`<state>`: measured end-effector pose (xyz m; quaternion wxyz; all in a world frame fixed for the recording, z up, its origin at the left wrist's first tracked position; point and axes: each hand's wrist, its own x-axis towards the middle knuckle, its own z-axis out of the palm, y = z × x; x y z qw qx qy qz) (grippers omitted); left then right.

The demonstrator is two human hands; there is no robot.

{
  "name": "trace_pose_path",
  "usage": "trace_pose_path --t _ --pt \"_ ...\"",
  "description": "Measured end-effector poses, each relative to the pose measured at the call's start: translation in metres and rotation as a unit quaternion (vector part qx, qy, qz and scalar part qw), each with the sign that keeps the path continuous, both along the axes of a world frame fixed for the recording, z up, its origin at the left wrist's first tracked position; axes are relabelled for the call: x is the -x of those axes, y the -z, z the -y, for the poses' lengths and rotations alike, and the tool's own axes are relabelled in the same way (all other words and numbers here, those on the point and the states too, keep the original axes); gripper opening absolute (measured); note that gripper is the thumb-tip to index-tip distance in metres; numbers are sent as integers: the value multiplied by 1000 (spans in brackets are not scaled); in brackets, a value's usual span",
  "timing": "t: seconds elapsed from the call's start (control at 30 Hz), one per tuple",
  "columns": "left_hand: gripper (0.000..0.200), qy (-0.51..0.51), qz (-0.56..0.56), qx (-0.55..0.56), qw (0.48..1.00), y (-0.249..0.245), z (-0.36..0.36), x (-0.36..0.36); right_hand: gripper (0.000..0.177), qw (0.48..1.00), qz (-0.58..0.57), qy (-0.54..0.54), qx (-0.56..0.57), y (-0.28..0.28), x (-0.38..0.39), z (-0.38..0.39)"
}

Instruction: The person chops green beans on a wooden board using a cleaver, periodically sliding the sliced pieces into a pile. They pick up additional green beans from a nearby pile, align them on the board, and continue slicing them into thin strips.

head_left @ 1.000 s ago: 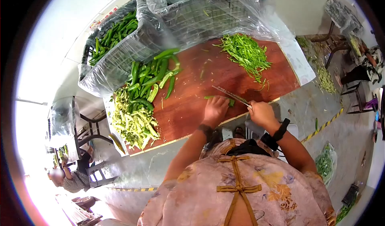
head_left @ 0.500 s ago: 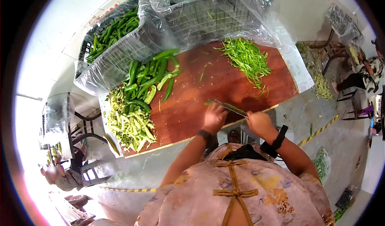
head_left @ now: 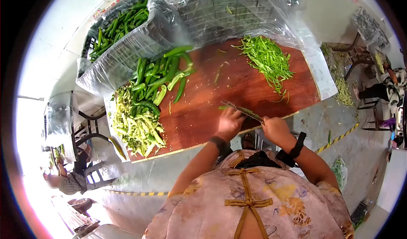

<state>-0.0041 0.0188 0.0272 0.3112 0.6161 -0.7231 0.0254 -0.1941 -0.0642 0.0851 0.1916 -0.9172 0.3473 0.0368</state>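
Note:
My right hand (head_left: 275,130) is closed around the handle of a knife (head_left: 245,111) near the front edge of the reddish-brown board (head_left: 199,124). The blade slants up and left, just above my left hand (head_left: 230,122). My left fingers are bent and pressed down on a green pepper (head_left: 223,107); only its tip shows, the rest is covered by hand and blade. A pile of thin green pepper shreds (head_left: 269,65) lies at the board's back right. Whole and split green peppers (head_left: 159,80) are heaped at the left, with pale pepper cores (head_left: 135,128) in front of them.
Behind the board stand two plastic-lined crates: the left crate (head_left: 123,48) holds green peppers, and the larger crate (head_left: 237,18) is beside it. One person (head_left: 72,181) sits far left, another (head_left: 383,86) far right. Yellow-black tape (head_left: 339,138) marks the floor.
The view has shifted slightly. The knife blade's tip has lifted a little, and its slant is steeper. Both hands stay almost in place, and the piles look the same.

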Motion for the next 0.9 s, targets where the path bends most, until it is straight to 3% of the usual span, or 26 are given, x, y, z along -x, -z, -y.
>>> trace_pose_path --t 0.3,0.9 --pt "25 -3 12 -15 1000 1 31 4 15 997 26 32 63 -7 4 19" --pt "25 0 16 -15 1000 2 31 7 17 999 40 11 30 17 -2 31"
